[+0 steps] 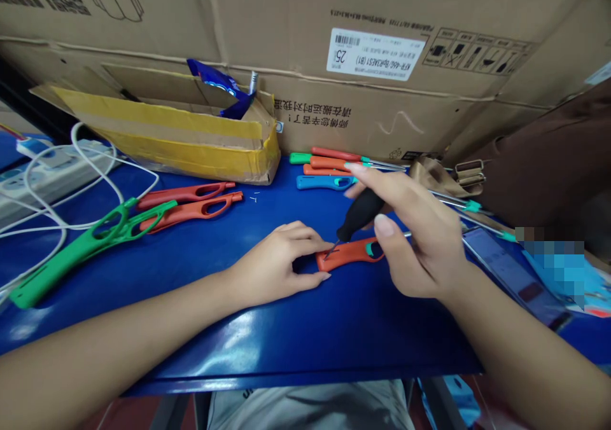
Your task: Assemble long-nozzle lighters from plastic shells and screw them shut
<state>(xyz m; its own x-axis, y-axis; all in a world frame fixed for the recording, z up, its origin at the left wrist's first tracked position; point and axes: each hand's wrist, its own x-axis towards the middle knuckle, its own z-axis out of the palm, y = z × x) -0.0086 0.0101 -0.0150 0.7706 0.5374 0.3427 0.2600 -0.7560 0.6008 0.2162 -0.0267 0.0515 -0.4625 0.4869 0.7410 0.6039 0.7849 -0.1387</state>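
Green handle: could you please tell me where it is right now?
In the head view, the green handle lies at left on the table, beside two orange handles.

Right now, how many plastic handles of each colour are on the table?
Orange handles: 6 (one held by the left hand, with the screwdriver from the right hand on it)
Green handles: 2
Blue handles: 1
Total: 9
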